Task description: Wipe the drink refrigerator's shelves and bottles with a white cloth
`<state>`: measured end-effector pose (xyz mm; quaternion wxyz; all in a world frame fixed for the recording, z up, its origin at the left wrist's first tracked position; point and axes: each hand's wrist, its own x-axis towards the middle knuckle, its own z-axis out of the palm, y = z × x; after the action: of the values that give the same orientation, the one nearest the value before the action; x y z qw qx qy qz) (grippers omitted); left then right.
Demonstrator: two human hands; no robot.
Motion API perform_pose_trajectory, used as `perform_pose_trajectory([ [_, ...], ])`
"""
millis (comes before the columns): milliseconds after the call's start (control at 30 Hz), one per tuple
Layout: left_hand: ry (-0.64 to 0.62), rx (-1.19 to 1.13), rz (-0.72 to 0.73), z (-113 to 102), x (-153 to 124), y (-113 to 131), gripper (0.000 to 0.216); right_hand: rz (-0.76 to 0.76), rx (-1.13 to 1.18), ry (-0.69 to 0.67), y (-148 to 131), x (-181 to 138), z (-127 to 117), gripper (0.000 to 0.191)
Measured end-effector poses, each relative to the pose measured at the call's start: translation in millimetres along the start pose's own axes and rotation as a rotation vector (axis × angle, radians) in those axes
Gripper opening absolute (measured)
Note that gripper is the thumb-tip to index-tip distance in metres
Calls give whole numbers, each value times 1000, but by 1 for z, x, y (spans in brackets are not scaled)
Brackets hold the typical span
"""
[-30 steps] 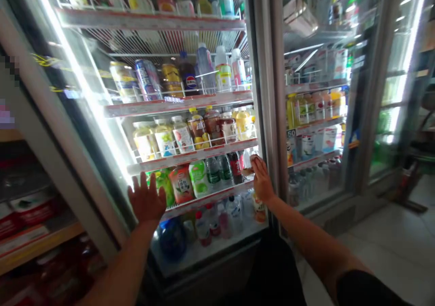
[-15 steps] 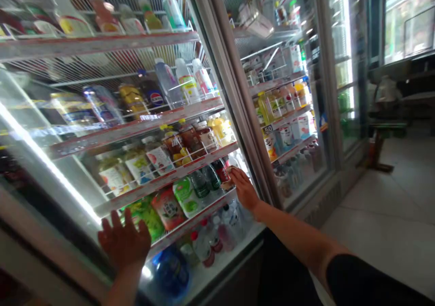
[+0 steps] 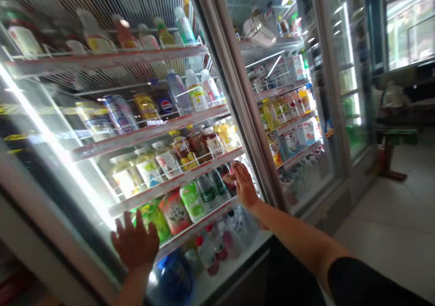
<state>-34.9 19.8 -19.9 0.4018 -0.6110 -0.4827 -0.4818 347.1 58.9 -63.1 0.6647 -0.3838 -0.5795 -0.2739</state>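
Note:
My left hand (image 3: 136,243) is at the lower left with its fingers spread and nothing in it. Behind it on a low shelf are a green drink bottle (image 3: 154,219) and a red-orange labelled bottle (image 3: 175,213). My right hand (image 3: 245,187) is raised at the right end of that shelf, beside the cooler's metal upright. Its fingers are stretched out, close to a dark bottle with a red label (image 3: 227,174). Whether either palm touches glass, I cannot tell.
Shelves of bottles and cans fill the lit cooler; a large blue bottle (image 3: 175,276) sits at the bottom. A metal door frame (image 3: 238,84) divides it from a second glass-fronted cooler (image 3: 288,116). Tiled floor (image 3: 380,206) and a small bench (image 3: 396,138) are to the right.
The view has shifted, so shelves and cooler frames sit farther right and slightly lower in the picture. Both hands keep nearly the same pose, with the left appearing a little farther right.

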Motion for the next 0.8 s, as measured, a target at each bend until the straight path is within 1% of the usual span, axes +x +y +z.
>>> perform_pose_trajectory([
  [100, 34, 12, 30, 3, -2, -1, 66, -34, 19, -29, -17, 8, 6, 72],
  [167, 16, 9, 24, 2, -3, 0, 63, -49, 40, -68, -31, 8, 9, 70],
  [233, 3, -4, 10, 1, -4, 0, 60, -96, 60, -136, -46, 2, 12, 68],
  [367, -6, 6, 14, 1, -8, -2, 56, -315, 89, -314, -65, -9, 18, 62],
  [400, -7, 8, 17, 2, -9, -3, 55, -372, 93, -345, -68, -6, 20, 62],
  [467, -8, 3, 12, 3, -10, -3, 54, -450, 105, -370, -71, 14, 23, 60],
  [533, -21, -20, -12, 2, -10, -1, 55, -442, 120, -329, -76, 46, 28, 59],
  [600, -56, -57, -55, -1, -9, 4, 55, -317, 114, -256, -85, 77, 33, 57],
  [633, -80, -74, -72, -3, -8, 7, 56, -255, 114, -252, -90, 88, 37, 58],
  [700, -115, -91, -93, -6, -7, 12, 57, -185, 113, -275, -102, 95, 43, 58],
  [733, -126, -88, -95, -8, -7, 13, 58, -189, 111, -308, -108, 92, 45, 56],
  [800, -146, -65, -89, -11, -6, 12, 58, -260, 120, -414, -118, 81, 45, 54],
])
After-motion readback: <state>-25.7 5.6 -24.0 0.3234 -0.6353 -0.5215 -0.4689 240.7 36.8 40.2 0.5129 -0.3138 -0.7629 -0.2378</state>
